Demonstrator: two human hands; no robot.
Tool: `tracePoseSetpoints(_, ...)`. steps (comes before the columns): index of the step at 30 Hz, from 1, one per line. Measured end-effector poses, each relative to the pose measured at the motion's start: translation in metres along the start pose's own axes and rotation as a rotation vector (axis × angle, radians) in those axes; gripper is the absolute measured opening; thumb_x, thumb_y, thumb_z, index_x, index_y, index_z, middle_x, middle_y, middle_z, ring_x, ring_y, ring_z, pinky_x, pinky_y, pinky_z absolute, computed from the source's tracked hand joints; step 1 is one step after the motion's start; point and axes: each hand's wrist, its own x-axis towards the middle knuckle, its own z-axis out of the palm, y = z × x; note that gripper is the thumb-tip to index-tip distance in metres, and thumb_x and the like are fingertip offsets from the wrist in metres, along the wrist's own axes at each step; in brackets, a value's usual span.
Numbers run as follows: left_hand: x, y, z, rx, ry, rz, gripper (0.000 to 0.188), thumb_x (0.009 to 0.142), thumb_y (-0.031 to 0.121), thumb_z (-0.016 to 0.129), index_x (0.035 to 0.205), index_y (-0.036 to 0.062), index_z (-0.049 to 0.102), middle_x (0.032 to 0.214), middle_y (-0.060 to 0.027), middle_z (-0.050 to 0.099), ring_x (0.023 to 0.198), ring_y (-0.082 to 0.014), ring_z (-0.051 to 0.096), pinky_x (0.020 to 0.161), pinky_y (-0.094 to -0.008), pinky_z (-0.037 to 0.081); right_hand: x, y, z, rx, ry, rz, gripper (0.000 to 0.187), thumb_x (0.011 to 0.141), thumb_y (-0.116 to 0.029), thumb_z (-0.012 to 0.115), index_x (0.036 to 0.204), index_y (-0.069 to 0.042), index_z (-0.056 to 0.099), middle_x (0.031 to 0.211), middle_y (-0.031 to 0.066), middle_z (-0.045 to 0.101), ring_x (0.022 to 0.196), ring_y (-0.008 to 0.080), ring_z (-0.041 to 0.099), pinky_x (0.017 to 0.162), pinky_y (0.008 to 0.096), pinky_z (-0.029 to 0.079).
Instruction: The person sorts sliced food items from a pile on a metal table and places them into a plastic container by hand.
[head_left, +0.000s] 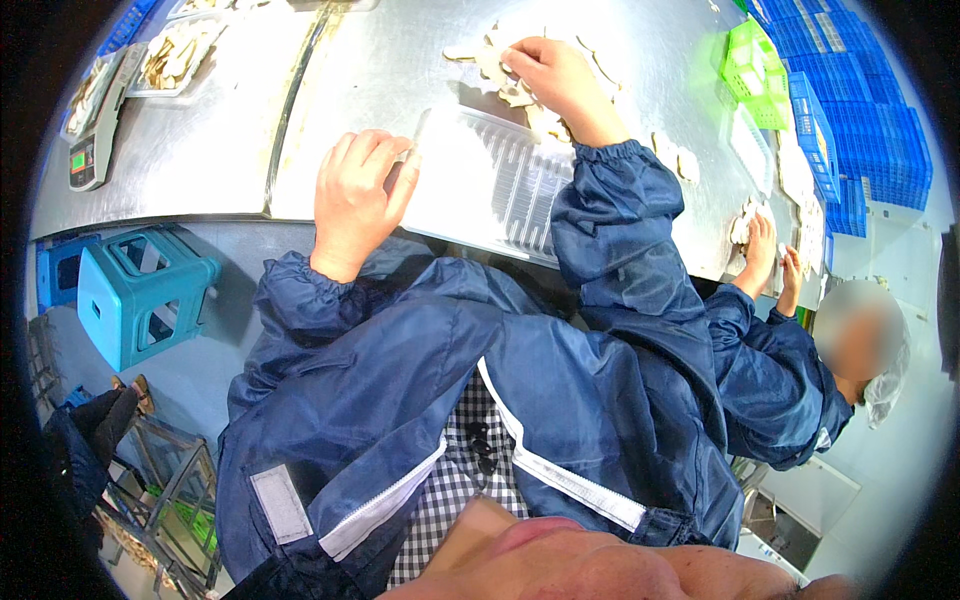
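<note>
A clear ribbed plastic tray [517,190] lies at the table's near edge, in front of my body. Just off its left side is my left hand [362,195], fingers curled and thumb drawn close to the forefinger; anything between the tips is too small to make out. Beyond the tray, my right hand [562,82] reaches down into a loose pile of pale, dark-edged slices [517,95] that look like sliced mushroom. Its fingertips are pinched together at a slice on the pile's left part.
Filled trays [178,55] and a scale [90,160] stand at the far left. A co-worker's hands [760,255] handle slices at the right. Green baskets [755,65] and stacked blue crates [870,130] line the right side. A turquoise stool [130,295] stands left, below the table.
</note>
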Motion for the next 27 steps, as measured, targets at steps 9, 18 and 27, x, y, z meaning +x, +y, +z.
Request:
tracePoseSetpoints(9,0.000,0.000,0.003,0.016,0.000,0.005,0.014,0.090,0.016,0.071,0.099,0.0058,0.070,0.097,-0.0108,0.067,0.090,-0.0319,0.062,0.080,-0.0419,0.050,-0.015,0.014,0.004,0.037,0.019,0.050,0.025,0.092,-0.023,0.067,0.100,0.000,0.073,0.079,0.0069,0.069,0.074,0.0128,0.064,0.069,0.0280,0.050)
tracePoseSetpoints(18,-0.001,-0.001,0.002,0.025,-0.009,0.017,0.013,0.089,0.015,0.070,0.098,0.0057,0.070,0.097,-0.0110,0.066,0.091,-0.0321,0.062,0.080,-0.0419,0.050,-0.034,0.007,0.009,-0.306,0.492,-0.104,0.025,0.082,-0.026,0.073,0.096,-0.005,0.075,0.090,0.0166,0.071,0.085,0.0376,0.070,0.078,0.0472,0.055)
tracePoseSetpoints(27,0.003,0.003,-0.002,-0.011,-0.072,0.029,0.020,0.087,0.021,0.074,0.100,0.0057,0.070,0.101,-0.0121,0.066,0.095,-0.0330,0.062,0.084,-0.0429,0.049,-0.029,0.003,0.027,-0.323,0.182,-0.113,0.031,0.085,-0.027,0.072,0.103,-0.002,0.073,0.097,0.0173,0.071,0.089,0.0346,0.069,0.081,0.0417,0.054)
